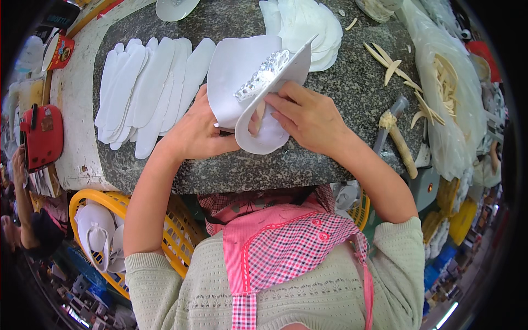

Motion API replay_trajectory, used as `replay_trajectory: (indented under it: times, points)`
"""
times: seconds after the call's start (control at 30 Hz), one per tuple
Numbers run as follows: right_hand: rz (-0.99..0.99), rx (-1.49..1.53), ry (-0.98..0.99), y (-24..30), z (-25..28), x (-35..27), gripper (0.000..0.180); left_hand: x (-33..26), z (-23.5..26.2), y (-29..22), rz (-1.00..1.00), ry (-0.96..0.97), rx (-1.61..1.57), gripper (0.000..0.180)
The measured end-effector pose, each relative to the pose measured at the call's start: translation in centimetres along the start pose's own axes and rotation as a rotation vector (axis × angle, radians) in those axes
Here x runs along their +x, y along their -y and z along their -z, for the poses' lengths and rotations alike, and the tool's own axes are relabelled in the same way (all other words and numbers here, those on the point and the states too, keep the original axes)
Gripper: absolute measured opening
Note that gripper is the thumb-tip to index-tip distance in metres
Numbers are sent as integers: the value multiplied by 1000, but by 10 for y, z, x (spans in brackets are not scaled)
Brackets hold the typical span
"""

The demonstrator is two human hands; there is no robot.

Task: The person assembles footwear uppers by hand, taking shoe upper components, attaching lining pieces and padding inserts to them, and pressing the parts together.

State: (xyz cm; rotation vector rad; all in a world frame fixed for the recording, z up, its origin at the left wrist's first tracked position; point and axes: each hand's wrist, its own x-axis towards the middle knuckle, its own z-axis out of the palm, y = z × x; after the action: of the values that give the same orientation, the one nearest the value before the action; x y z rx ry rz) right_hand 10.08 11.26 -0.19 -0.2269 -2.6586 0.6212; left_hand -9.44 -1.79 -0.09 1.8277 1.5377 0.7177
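Observation:
In front of my chest, both hands hold a white shoe upper (242, 60), curved and partly folded, with a band of silver glittering trim (264, 74). My left hand (198, 129) grips its lower left side, thumb along the near edge and the other fingers mostly hidden behind it. On the opposite side my right hand (305, 115) has its fingers bent around the folded edge. One fingertip shows inside the opening. Left of my hands lie several long white insole-shaped pieces (157, 82), overlapping in a row. Beyond the upper is a pile of rounded white pieces (311, 30).
A glue-crusted stick (404, 148) lies on the dark speckled tabletop (352, 93), beside pale curved strips (391, 71). A clear plastic bag (434, 104) holds more strips. A yellow basket (104, 193) with white shoes (96, 228) stands below left. A red case (44, 135) is farther left.

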Motion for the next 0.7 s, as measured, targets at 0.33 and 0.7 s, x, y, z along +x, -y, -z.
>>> replay_trajectory:
  times: [0.33, 0.7]
  points:
    - [249, 302, -28, -2, 4, 7, 31, -1, -1, 2, -23, -40, -68, 42]
    - [-380, 1605, -294, 57, 27, -4, 59, 3, 15, -96, 162, -456, -855, 20]
